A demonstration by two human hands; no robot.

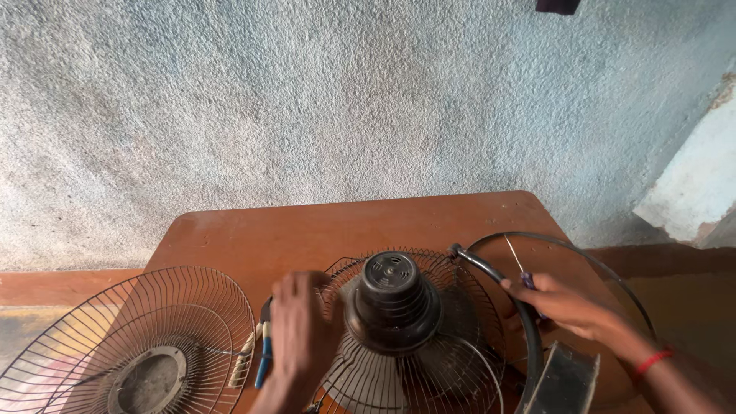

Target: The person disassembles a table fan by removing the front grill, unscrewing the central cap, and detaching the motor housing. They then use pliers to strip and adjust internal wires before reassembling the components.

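- The left hand [300,330] lies back-up on the rear guard [418,337], fingers bent together and pressed down on its wires just left of the motor [392,303]; whether they grip a wire cannot be told, since the fingertips are hidden and blurred.
- The right hand [563,307] pinches a screwdriver [521,272] between thumb and fingers, its thin shaft pointing up and away from the person, the purple handle mostly covered.
- That hand rests over the black rim ring [529,337], which curves from a small clamp near the motor down toward the lower edge.
- A red band [652,360] circles the right wrist.
- The motor, dark and dusty, stands upright in the middle of the guard, between the two hands.
- Pliers [264,349] with blue handles lie on the table [307,230] just left of the left hand.
- The front guard [146,345] lies flat at the table's left edge, partly overhanging it.
- A grey box-like part [567,379] sits near the right forearm.
- A rough pale-blue wall [345,100] rises behind the table.
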